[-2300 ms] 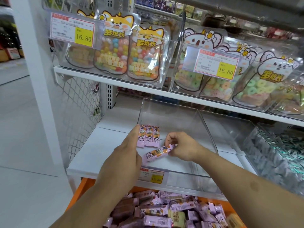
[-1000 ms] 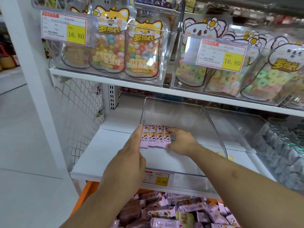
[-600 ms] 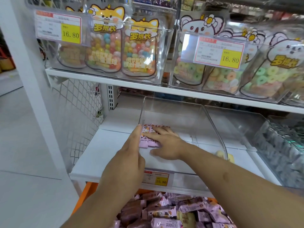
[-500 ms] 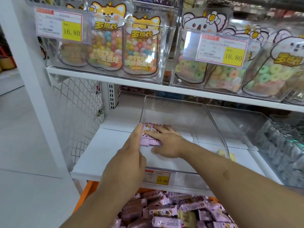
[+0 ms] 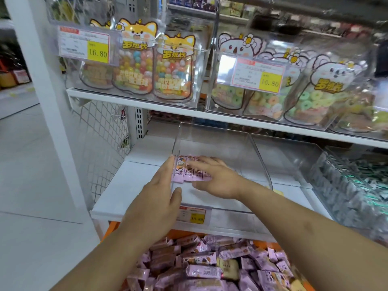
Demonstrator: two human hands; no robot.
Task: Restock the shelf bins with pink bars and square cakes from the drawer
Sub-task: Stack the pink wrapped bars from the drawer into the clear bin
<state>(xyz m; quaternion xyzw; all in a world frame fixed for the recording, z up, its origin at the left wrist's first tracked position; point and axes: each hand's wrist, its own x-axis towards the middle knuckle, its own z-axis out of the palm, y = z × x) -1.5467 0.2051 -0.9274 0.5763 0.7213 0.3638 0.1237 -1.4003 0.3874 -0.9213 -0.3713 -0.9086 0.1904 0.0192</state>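
Pink bars (image 5: 190,171) lie in a row at the clear bin's (image 5: 260,164) nine o'clock corner. My left hand (image 5: 159,198) braces them edge-on, fingers straight and together; my right hand (image 5: 218,177) presses flat, fingers spread, seemingly squaring the row. More wait in the drawer (image 5: 210,265) at six o'clock.

I see an evenly bright view under soft overhead store light, with only faint shadows. Glare streaks the clear bin walls (image 5: 212,141) at centre and the candy bags (image 5: 172,66) in the upper half. Motion blur smears the right edge and the top right corner. The wide lens bends the white post (image 5: 48,85) at the left. The drawer (image 5: 210,267) at the bottom looks slightly soft.
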